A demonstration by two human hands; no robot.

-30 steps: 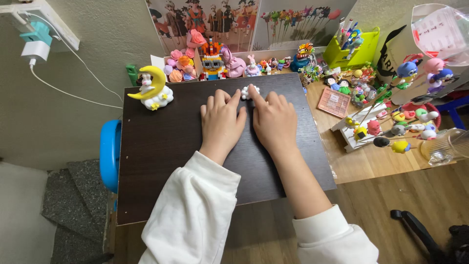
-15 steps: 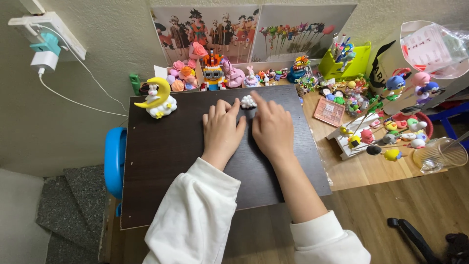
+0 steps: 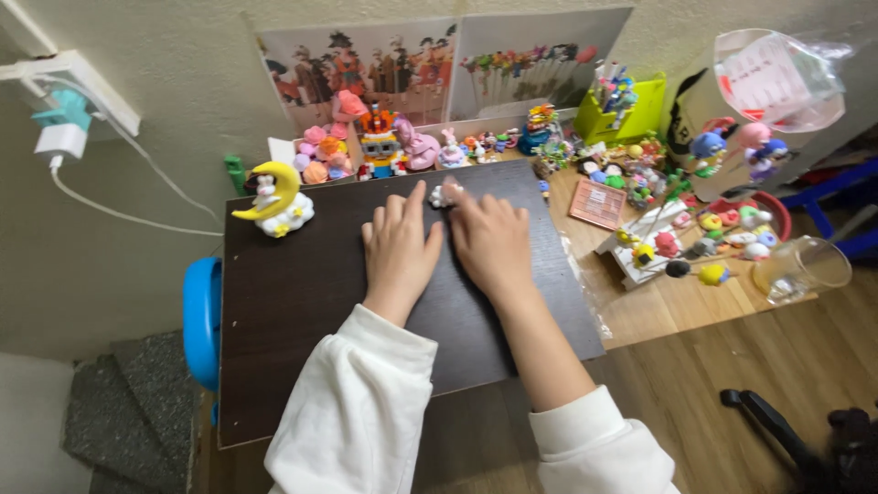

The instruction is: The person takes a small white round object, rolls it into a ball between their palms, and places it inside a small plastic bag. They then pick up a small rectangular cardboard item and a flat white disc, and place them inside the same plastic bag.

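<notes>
Head view: pens (image 3: 615, 91) in green holder (image 3: 633, 113)

Two glossy posters (image 3: 366, 69) hang side by side on the wall behind the dark table, crowded with colourful figures. At right, a clear plastic bag (image 3: 777, 78) with a pinkish printed label; below, a small reddish card (image 3: 597, 203) lies flat on the wooden floor.

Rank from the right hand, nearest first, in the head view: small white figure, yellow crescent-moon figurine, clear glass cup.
1. Small white figure, at the right hand's fingertips.
2. Yellow crescent-moon figurine, at the board's left rear.
3. Clear glass cup, far right.
</notes>
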